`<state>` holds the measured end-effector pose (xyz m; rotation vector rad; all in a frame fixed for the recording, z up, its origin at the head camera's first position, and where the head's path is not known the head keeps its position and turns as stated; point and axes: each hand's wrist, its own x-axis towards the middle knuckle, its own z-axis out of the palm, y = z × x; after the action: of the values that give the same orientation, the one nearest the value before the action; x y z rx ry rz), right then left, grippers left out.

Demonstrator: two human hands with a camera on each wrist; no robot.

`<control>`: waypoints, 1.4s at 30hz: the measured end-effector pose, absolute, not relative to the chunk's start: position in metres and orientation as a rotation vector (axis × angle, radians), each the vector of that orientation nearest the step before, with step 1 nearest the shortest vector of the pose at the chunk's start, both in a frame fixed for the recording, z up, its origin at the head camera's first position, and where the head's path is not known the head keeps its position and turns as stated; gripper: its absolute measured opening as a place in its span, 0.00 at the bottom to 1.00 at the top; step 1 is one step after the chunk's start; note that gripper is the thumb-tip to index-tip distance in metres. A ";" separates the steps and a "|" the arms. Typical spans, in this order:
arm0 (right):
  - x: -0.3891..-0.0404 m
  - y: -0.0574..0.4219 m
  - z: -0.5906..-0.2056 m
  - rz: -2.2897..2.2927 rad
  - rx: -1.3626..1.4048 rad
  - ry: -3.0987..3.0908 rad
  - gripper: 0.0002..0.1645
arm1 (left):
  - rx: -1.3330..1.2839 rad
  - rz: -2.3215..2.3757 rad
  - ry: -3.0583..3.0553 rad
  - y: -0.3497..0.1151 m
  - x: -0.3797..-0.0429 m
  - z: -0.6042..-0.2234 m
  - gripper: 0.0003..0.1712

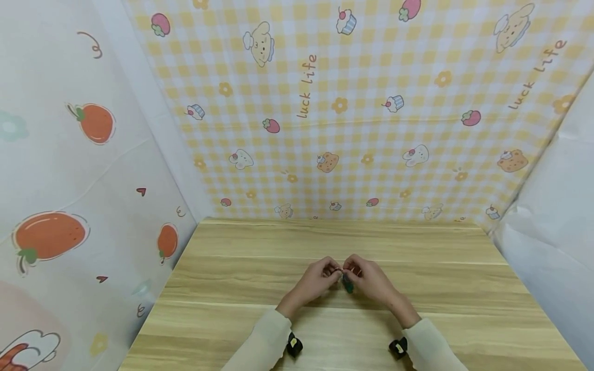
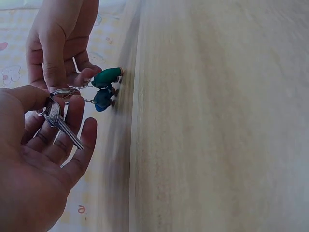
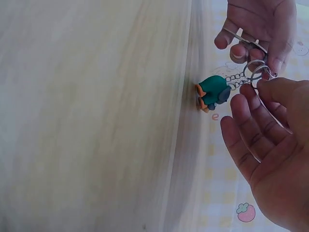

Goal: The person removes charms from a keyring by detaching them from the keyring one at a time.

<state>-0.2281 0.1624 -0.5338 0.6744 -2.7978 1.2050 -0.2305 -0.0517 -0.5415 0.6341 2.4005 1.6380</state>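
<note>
Over the middle of the table, my left hand point(image 1: 320, 277) and right hand point(image 1: 368, 278) meet fingertip to fingertip. In the left wrist view, my left thumb and fingers pinch a silver key point(image 2: 65, 126) close to the metal key ring point(image 2: 65, 91). My right hand pinches the other side of the ring, its lower fingers loosely bent in the right wrist view. A thin metal piece point(image 3: 274, 113) lies along those fingers; its kind is unclear. From short chains hangs a green figurine charm point(image 3: 213, 87) with orange feet and dark blue-grey parts. Fingers partly hide the ring.
The wood-grain table point(image 1: 232, 288) spreads around both hands. A yellow checked cloth wall point(image 1: 325, 139) stands behind it, with white printed sheeting point(image 1: 116, 170) on the left and plain white sheeting point(image 1: 547, 247) on the right.
</note>
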 end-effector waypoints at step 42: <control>-0.223 0.159 -0.534 1.340 0.741 -2.763 0.03 | 0.787 1.492 2.620 -0.062 -0.230 -0.543 0.03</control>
<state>-0.2227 0.1592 -0.5338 0.7410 -2.7626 1.3395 -0.2299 -0.0622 -0.5430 0.7867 2.6202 1.4920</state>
